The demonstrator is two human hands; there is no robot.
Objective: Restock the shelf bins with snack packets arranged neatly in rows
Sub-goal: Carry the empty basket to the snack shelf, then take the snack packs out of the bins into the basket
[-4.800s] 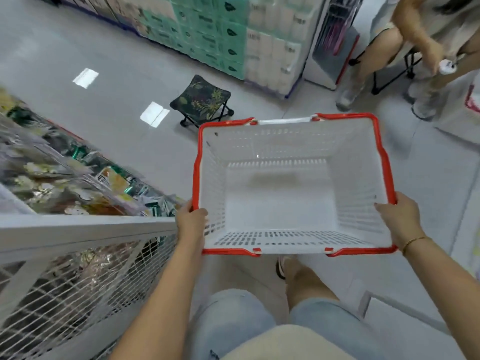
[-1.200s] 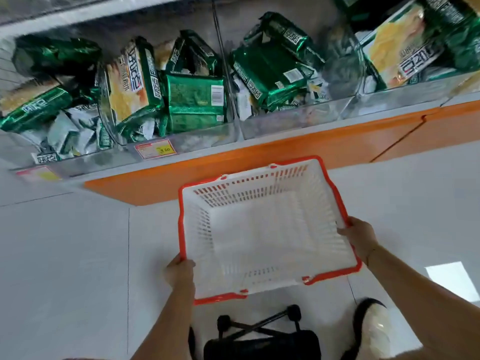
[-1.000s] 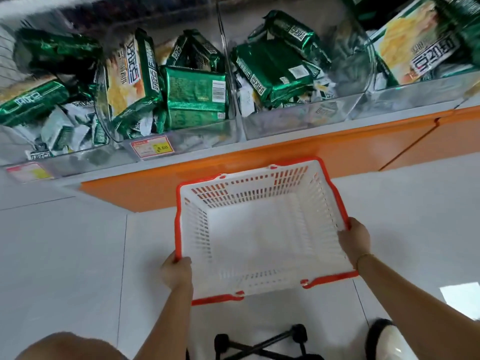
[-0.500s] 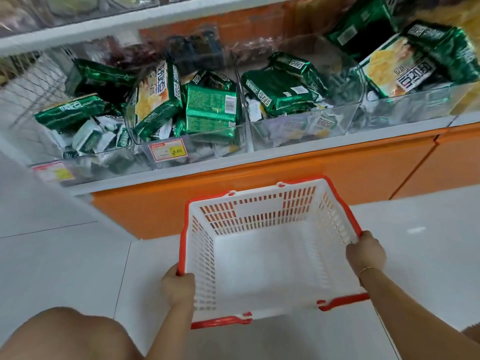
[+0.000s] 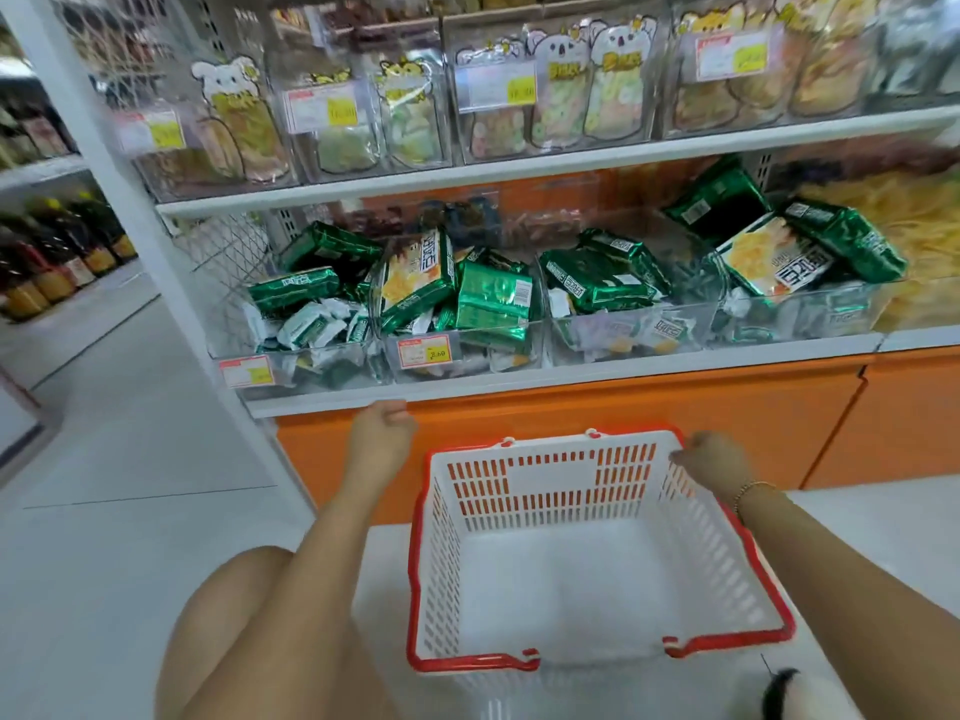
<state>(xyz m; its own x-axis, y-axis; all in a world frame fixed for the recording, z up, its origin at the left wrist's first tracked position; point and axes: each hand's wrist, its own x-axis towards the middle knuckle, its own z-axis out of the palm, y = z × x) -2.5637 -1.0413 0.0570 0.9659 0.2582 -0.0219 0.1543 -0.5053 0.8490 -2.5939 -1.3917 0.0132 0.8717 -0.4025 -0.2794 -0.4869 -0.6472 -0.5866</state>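
The empty red-rimmed shopping basket [image 5: 441, 563] sits on the floor; beyond it green snack packets [image 5: 493, 298] lie jumbled in clear shelf bins [image 5: 623, 335]; the left hand [image 5: 382, 433] hovers left of it, fingers loosely curled, empty; the right hand [image 5: 711, 459], fingers curled, meets its far corner, grip unclear; raking the heaps may spill packets.

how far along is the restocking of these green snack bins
Barely started. Done: the empty basket is in front of the shelf. In hand: nothing; the left hand is up near the clear bins, empty, the right hand at the basket's far rim. Left: green packets lie jumbled in the bins, no rows.
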